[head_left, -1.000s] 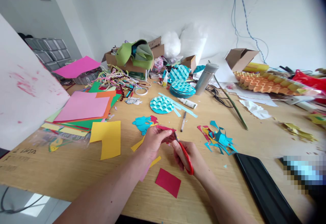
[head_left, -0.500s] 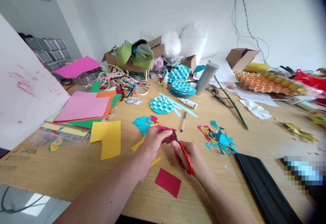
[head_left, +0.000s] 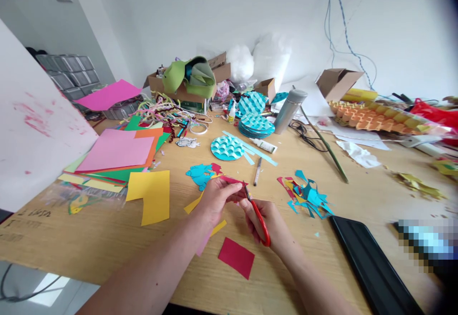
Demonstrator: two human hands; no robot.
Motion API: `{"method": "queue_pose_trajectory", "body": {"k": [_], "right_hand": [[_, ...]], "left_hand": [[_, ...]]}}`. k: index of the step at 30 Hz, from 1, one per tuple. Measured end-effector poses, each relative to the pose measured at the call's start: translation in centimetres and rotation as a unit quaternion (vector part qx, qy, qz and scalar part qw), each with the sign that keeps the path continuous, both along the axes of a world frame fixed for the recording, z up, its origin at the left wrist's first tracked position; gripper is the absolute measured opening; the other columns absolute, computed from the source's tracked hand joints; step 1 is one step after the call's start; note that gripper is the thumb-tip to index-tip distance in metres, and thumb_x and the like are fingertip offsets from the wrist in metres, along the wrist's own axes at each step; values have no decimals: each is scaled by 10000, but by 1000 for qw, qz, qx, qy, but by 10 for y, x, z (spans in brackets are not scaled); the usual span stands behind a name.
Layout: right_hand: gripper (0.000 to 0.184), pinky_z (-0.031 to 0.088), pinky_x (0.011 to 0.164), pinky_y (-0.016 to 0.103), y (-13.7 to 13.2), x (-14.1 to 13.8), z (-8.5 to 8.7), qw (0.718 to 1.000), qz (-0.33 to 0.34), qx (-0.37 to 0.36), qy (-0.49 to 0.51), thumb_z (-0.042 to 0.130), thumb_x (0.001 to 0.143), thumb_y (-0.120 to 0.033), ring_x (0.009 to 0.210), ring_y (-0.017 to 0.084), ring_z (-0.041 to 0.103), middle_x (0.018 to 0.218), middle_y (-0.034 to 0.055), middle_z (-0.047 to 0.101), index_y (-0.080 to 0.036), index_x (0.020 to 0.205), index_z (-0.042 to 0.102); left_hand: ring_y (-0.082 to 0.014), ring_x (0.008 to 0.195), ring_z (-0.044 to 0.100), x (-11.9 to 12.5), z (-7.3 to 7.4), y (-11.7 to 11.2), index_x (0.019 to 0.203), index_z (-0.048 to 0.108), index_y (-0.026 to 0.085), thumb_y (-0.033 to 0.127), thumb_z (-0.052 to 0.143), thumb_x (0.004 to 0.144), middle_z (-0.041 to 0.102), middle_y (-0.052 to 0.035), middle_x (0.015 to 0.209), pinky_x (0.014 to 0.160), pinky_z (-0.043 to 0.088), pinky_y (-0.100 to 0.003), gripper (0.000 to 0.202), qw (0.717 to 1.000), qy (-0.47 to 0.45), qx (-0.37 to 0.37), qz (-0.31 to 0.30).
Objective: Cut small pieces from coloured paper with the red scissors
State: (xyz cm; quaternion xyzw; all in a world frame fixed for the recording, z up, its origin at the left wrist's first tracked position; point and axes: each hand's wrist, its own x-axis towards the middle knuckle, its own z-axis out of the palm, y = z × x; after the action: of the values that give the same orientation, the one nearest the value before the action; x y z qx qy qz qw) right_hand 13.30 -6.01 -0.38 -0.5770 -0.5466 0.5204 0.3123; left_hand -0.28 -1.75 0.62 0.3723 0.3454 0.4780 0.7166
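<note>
My left hand (head_left: pixel 216 199) pinches a small piece of red paper (head_left: pixel 232 180) between thumb and fingers, just above the table. Close on its right, my right hand (head_left: pixel 263 217) is closed around red-handled scissors (head_left: pixel 263 224). The dark scissor blades point up and left and meet the red paper's edge; how far they are apart is too small to tell. Below the hands lies a red paper rectangle (head_left: pixel 236 257). Blue paper cut-outs (head_left: pixel 200 175) lie just beyond my left hand. Yellow strips (head_left: pixel 193 204) are partly hidden under my left wrist.
Paper scraps (head_left: pixel 309 195) and a black tablet-like slab (head_left: pixel 372 262) lie to the right. A pen (head_left: pixel 257 172), a patterned blue disc (head_left: pixel 227 148) and a grey flask (head_left: pixel 290 110) stand or lie beyond. Yellow paper (head_left: pixel 153 195) and stacked coloured sheets (head_left: pixel 114 150) are left.
</note>
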Motion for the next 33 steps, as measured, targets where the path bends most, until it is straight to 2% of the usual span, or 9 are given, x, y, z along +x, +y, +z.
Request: {"method": "queue_pose_trajectory", "body": {"k": [9,14,18,22,27,30,33], "right_hand": [[499,258,286,163,0,-2,6,1000,-5,-16,-9,553,786,-602,257,69,407,373,-38,484,-191,532,429],[506,261,287,159,0,-1,4,1000,-2,-30,-9,545,786,-616,263,67,417,377,-41,478,-187,539,437],[525,254,279,162,-1,-2,5,999,-10,-46,-3,531,773,-648,253,71,415,371,-42,476,-190,534,433],[564,258,295,166,-3,-4,15,998,-20,-53,2,498,767,-684,258,67,421,379,-33,488,-185,514,430],[623,291,341,175,-7,-4,26,997,1,-54,46,369,830,-687,308,75,469,412,-3,528,-161,522,498],[563,295,358,178,-5,-3,26,999,-14,-18,46,450,823,-641,321,72,450,398,-10,514,-161,536,509],[436,324,387,178,-2,-1,26,995,-81,50,39,612,754,-560,373,78,454,432,-12,539,-158,602,538]], "left_hand": [[-157,595,641,-2,3,4,697,621,118,239,741,603,693,-72,670,604,505,-273,195,997,-6,-42,63],[-156,591,636,-5,2,8,702,618,115,224,748,594,682,-68,667,602,507,-280,200,997,9,-28,68],[-131,564,604,-7,2,9,685,629,129,222,756,588,650,-30,615,591,491,-265,186,997,16,-24,75],[-78,497,529,-7,3,9,681,659,134,217,773,570,604,9,563,526,429,-213,179,996,12,-29,82],[-64,471,488,-7,1,9,686,674,135,238,784,577,548,31,528,498,393,-205,186,997,-27,-41,53],[-67,470,477,-6,0,8,680,667,132,246,781,591,535,28,519,503,388,-213,184,998,-34,-48,37],[-76,490,488,-4,0,5,677,661,127,262,767,614,555,11,542,533,394,-229,182,999,-22,-44,10]]}}
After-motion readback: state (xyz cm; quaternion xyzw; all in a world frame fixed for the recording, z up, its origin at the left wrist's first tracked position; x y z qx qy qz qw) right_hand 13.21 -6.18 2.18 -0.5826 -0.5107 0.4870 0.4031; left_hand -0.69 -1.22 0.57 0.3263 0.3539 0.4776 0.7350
